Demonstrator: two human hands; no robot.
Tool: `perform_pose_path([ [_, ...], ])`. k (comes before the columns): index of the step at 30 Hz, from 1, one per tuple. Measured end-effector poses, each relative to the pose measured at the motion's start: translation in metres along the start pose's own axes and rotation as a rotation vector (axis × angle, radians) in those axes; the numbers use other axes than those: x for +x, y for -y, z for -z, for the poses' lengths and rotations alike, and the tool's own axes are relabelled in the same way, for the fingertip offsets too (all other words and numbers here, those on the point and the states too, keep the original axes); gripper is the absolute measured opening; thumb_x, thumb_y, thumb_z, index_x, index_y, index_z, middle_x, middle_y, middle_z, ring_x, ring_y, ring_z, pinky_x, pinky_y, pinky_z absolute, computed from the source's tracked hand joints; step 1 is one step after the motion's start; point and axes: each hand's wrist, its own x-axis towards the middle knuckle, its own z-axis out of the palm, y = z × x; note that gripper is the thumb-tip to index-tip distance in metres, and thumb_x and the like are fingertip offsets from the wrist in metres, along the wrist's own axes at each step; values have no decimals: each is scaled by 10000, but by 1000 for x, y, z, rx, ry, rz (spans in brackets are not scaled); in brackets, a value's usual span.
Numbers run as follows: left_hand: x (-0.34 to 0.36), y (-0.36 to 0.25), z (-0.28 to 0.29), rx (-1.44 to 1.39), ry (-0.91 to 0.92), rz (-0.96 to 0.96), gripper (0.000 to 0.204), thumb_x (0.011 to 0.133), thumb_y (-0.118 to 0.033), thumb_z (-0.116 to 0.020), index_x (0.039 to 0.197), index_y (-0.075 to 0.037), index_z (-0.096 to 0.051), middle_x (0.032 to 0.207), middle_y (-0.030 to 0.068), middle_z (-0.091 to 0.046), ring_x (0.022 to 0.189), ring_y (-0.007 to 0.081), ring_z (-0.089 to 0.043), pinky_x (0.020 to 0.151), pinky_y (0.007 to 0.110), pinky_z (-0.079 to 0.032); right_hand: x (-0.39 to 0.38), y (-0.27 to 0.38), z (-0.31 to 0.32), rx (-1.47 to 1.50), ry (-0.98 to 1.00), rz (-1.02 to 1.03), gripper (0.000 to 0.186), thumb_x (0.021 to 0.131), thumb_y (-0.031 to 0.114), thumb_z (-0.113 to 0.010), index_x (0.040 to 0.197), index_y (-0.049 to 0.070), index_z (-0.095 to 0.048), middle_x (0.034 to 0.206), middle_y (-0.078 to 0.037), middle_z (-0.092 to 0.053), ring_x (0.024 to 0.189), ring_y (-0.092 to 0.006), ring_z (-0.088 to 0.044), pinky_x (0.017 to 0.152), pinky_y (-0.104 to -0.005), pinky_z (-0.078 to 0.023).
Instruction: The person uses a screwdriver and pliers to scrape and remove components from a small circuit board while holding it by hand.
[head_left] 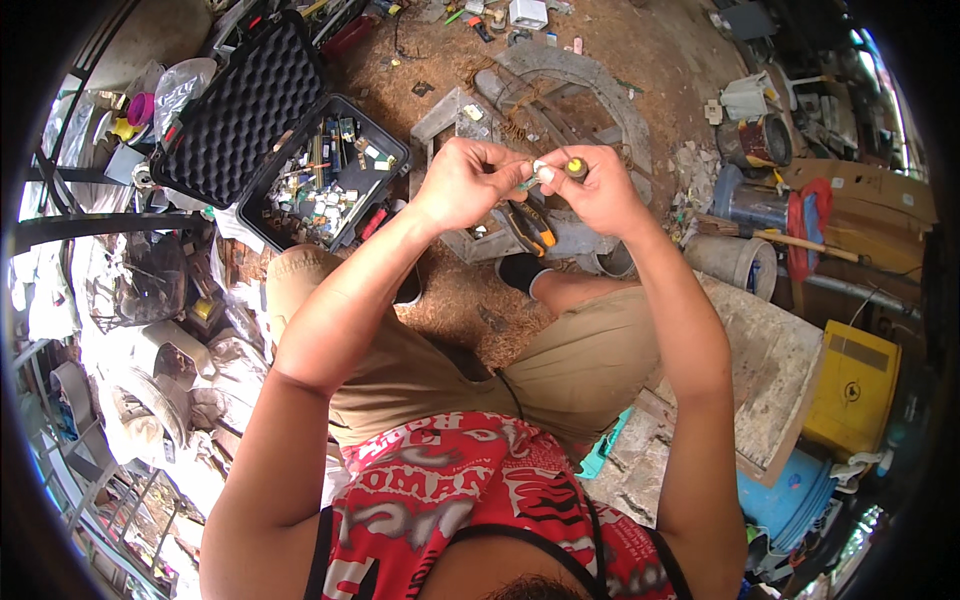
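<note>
My left hand and my right hand meet in front of me above the ground. Between their fingertips is a small white and green part, too small to name. My left thumb and fingers pinch it from one side. The right hand is closed too, and a tool with a yellow, dark-tipped handle pokes out of its grip, likely a screwdriver. Its working end is hard to make out. Just below the hands lie pliers with orange and black handles.
An open black case with foam in its lid holds many small parts at left. A grey ring-shaped frame lies beyond my hands. Buckets, a wooden board and a yellow box stand at right.
</note>
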Motion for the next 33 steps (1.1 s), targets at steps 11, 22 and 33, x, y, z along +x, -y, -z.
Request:
perform_pose_path([
  [11, 8, 3, -1, 108, -153, -88, 226, 879, -119, -710, 1035, 44, -700, 858, 56, -727, 720, 59, -634, 658, 230, -532, -1, 25, -21, -371, -440, 51, 177, 844, 115, -705, 981, 3, -700, 884, -155, -714, 813, -224, -708, 716, -304, -530],
  [22, 0, -10, -14, 578, -458, -607, 167, 737, -57, -715, 902, -54, -735, 704, 100, -648, 611, 258, -643, 568, 341, -523, -5, 38, -40, -299, -596, -102, 191, 823, 195, -754, 895, 25, -705, 745, -144, -686, 663, -235, -675, 623, -312, -513],
  [33, 5, -3, -7, 452, -299, -555, 177, 798, -108, -721, 962, -46, -737, 756, 140, -672, 652, 281, -658, 583, 344, -517, 1, 8, -45, -393, -603, 83, 147, 809, 88, -654, 938, 23, -678, 803, -179, -672, 741, -359, -657, 689, -407, -513],
])
